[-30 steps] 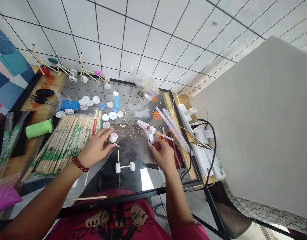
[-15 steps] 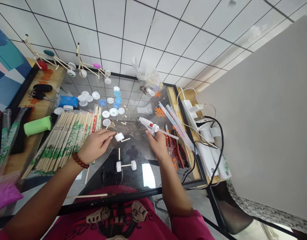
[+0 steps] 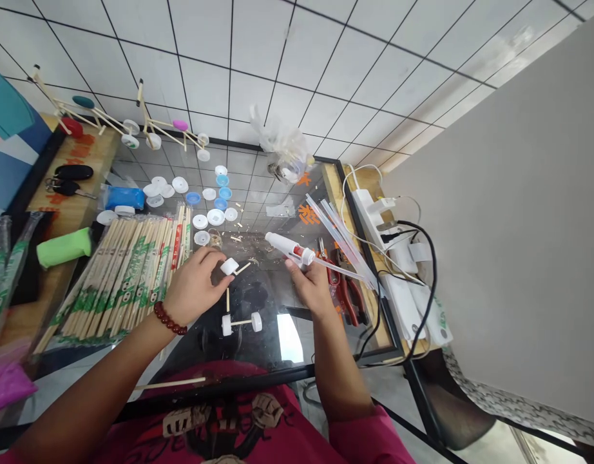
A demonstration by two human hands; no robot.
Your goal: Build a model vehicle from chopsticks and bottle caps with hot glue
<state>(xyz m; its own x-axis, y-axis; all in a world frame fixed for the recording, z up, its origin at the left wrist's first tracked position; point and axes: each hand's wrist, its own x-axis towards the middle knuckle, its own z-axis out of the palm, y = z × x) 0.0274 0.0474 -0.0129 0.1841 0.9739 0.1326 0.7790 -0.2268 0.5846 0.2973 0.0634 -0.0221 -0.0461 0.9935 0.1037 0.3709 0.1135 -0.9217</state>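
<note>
My left hand [image 3: 200,283] is curled around a white bottle cap [image 3: 229,265] that has a short wooden stick attached, the thumb below it and the fingertips partly hidden behind it. In my right hand [image 3: 310,283] is a white glue gun [image 3: 290,246], its nozzle pointing left and a clear glue stick [image 3: 343,269] jutting from its back. Just below the left hand, two caps joined by a stick [image 3: 241,322] lie on the glass tabletop, with another short stick [image 3: 228,299] beside the left cap.
Wrapped chopsticks [image 3: 118,277] lie at left, near several loose white and blue caps [image 3: 216,216]. Red-handled pliers [image 3: 348,296] and spare glue sticks [image 3: 338,235] are at right, beside a power strip [image 3: 367,206] with cables. Stick-and-cap models [image 3: 171,125] stand at the back.
My left hand has moved right and closed around the white cap with the stick. The glue gun has shifted slightly right and its body has turned a little in my right hand.
</note>
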